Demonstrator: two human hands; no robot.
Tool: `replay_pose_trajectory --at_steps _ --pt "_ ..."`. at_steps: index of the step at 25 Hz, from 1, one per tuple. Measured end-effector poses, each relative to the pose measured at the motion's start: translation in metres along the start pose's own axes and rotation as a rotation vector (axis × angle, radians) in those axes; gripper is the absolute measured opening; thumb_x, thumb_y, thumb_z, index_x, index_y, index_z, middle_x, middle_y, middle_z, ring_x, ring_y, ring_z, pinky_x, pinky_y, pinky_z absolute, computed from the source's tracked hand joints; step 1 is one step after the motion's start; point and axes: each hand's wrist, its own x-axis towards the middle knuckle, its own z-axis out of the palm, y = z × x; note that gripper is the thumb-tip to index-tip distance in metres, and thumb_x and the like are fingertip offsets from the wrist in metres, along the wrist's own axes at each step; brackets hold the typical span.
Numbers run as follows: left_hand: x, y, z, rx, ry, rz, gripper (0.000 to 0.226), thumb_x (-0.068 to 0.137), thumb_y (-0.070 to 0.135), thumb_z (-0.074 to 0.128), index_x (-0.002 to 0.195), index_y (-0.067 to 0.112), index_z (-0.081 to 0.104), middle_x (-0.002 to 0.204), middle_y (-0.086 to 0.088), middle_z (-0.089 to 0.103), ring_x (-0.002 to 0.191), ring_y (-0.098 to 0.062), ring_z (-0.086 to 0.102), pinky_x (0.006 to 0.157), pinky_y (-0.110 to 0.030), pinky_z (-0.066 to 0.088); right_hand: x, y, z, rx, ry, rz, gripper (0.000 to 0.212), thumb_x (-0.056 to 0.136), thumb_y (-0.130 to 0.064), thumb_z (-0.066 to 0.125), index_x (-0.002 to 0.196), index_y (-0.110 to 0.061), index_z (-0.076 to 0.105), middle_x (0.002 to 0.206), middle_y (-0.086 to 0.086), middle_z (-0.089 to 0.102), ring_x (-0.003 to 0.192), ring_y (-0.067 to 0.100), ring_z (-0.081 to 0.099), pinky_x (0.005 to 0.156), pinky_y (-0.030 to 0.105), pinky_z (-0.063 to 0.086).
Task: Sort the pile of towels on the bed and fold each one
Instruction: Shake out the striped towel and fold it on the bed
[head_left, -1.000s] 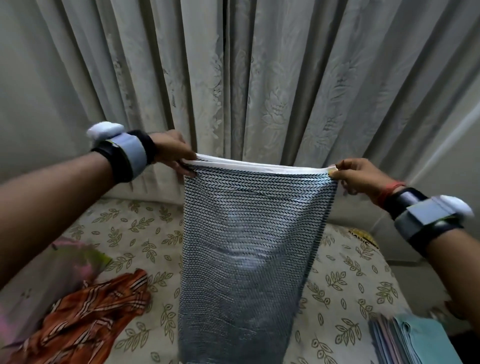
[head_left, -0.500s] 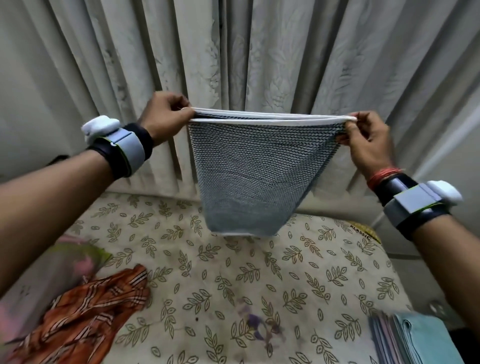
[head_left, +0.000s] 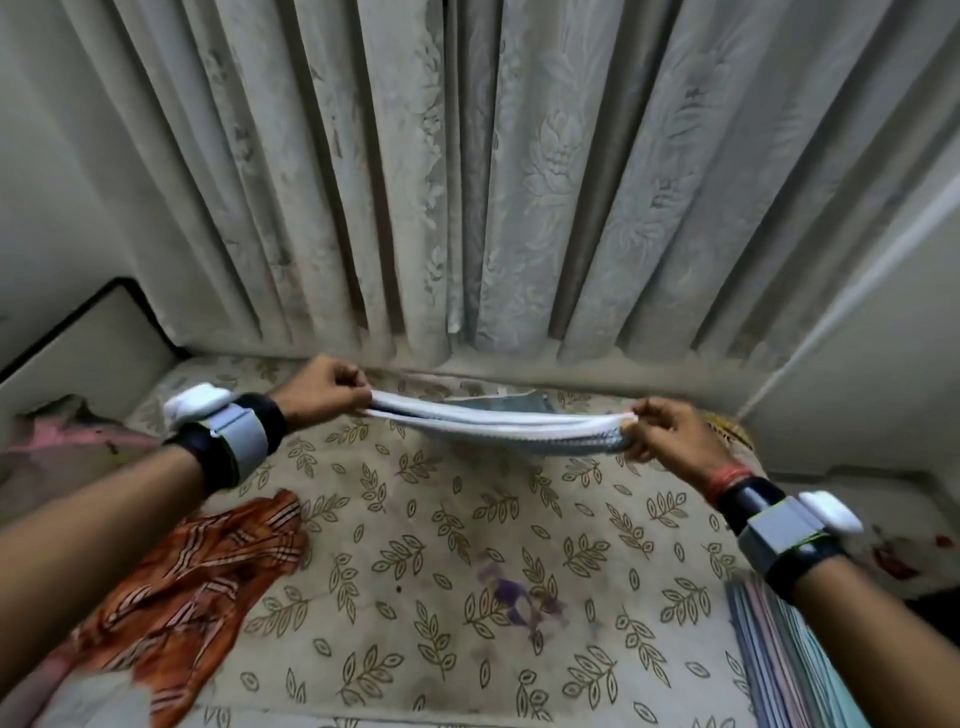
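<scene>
A grey patterned towel (head_left: 498, 428) with white edges is stretched nearly flat and horizontal above the far part of the bed (head_left: 415, 545). My left hand (head_left: 322, 389) pinches its left end and my right hand (head_left: 670, 436) pinches its right end. Only the towel's doubled white edge and a little of its grey weave show; its far side hangs toward the curtain. An orange striped towel (head_left: 192, 582) lies crumpled at the bed's left. Folded towels (head_left: 789, 660) are stacked at the lower right.
A pale floral curtain (head_left: 493, 182) hangs just behind the bed. A pinkish cloth (head_left: 62, 441) lies at the far left. The leaf-print sheet has a purple stain (head_left: 514, 597) near the middle. A white wall ledge (head_left: 83, 353) sits at the left.
The towel hung long from both hands, then was swung upward and forward. Now both hands have dropped lower and the towel lies almost level between them over the far bed.
</scene>
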Motion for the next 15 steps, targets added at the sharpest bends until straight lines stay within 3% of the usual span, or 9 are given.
replay_pose_trajectory --at_steps 4,7,11,15 --pt "-0.023 -0.055 0.050 0.090 -0.180 -0.120 0.018 0.086 0.004 0.066 0.070 0.009 0.067 0.064 -0.002 0.061 0.064 -0.018 0.055 0.063 -0.029 0.045 -0.027 0.057 0.038 -0.044 -0.213 0.170 0.017 0.095 0.003 0.056 0.099 -0.007 0.069 0.088 0.017 0.075 0.071 0.024 0.073 0.071 0.037 0.061" --pt "-0.044 -0.078 0.078 0.123 -0.305 -0.188 0.025 0.088 0.004 0.064 0.066 0.016 0.064 0.060 0.002 0.057 0.060 -0.014 0.052 0.053 -0.018 0.041 -0.045 0.089 0.060 -0.018 -0.290 0.301 0.017 0.092 0.007 0.055 0.094 -0.003 0.069 0.082 0.023 0.074 0.067 0.026 0.072 0.064 0.034 0.057" --pt "-0.066 -0.104 0.108 0.185 -0.467 -0.259 0.019 0.089 0.006 0.063 0.071 0.011 0.062 0.061 0.003 0.054 0.061 -0.011 0.055 0.048 -0.010 0.037 -0.065 0.124 0.085 -0.063 -0.492 0.472 0.010 0.093 0.003 0.058 0.090 -0.005 0.063 0.064 0.008 0.068 0.060 0.023 0.068 0.053 0.026 0.048" --pt "-0.083 -0.142 0.142 0.126 -0.530 -0.392 0.017 0.089 -0.001 0.062 0.072 0.004 0.061 0.067 -0.005 0.059 0.052 0.006 0.060 0.051 -0.010 0.043 -0.081 0.161 0.111 -0.069 -0.624 0.587 0.007 0.090 0.001 0.060 0.090 -0.006 0.063 0.073 0.010 0.070 0.062 0.021 0.070 0.049 0.022 0.041"
